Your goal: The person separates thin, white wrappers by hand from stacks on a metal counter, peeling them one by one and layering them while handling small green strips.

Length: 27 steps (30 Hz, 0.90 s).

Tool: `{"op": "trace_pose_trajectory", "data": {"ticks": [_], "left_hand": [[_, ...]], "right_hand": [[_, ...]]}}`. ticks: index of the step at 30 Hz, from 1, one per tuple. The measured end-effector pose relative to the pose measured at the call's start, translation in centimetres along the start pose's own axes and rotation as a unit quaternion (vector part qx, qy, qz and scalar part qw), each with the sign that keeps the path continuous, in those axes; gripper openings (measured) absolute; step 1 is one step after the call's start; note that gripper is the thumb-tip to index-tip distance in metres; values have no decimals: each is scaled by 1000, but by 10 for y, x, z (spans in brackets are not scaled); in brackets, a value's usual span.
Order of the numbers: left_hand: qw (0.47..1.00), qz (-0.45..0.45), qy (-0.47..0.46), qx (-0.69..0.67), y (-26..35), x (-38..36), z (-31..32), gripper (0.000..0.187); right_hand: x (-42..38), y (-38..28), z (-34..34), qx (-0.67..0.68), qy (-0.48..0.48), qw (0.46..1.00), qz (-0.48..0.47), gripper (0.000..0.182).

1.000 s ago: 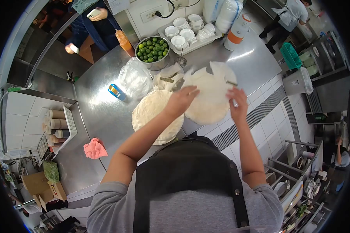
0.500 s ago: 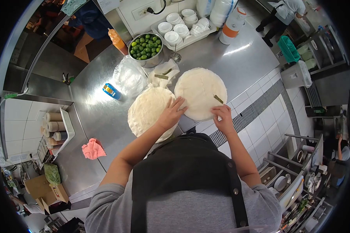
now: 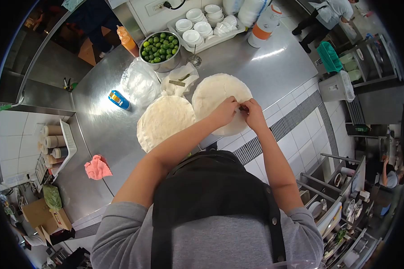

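my left arm (image 3: 179, 142): reaching forward and inward, elbow bent outward | my left hand (image 3: 226, 110): back upward, fingers curled | my right arm (image 3: 274, 157): reaching forward, slightly bent | my right hand (image 3: 255, 115): fingers bent inward, fingertips close to my left's | grip: too small to tell

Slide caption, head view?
Left hand and right hand together over a pale disc at the edge of a metal counter.

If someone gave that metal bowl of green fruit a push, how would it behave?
The bowl would probably feel heavy, since it's packed with fruit. It might slide rather easily, as the counter looks smooth and shiny. A hard jolt could send pieces rolling, because they're round and loosely piled.
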<state>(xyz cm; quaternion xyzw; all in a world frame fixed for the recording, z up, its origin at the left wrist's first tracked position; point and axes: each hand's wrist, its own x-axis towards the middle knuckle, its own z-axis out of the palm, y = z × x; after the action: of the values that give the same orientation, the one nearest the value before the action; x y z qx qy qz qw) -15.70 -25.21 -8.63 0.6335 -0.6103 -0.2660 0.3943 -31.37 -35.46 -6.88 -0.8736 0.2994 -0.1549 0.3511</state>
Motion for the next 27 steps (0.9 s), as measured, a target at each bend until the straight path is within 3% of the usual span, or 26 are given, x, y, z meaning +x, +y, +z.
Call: {"op": "trace_pose_trajectory", "data": {"ticks": [10, 17, 19, 21, 24, 27], "left_hand": [[960, 111, -28, 255, -8, -2, 13, 21], [955, 136, -16, 262, -11, -4, 13, 21], [958, 122, -38, 255, -9, -4, 10, 33], [958, 123, -36, 257, -6, -5, 9, 34], [957, 120, -37, 261, -5, -5, 9, 35], [955, 123, -25, 270, -4, -6, 10, 29]], "right_hand": [[10, 3, -4, -38, -21, 999, -12, 10], [8, 15, -7, 12, -43, 999, 6, 9], [8, 15, -14, 33, -56, 998, 6, 9], [2, 15, -19, 132, -87, 986, 47, 11], [-9, 17, -24, 171, -88, 981, 27, 13], [-19, 15, -31, 88, -82, 993, -14, 14]]}}
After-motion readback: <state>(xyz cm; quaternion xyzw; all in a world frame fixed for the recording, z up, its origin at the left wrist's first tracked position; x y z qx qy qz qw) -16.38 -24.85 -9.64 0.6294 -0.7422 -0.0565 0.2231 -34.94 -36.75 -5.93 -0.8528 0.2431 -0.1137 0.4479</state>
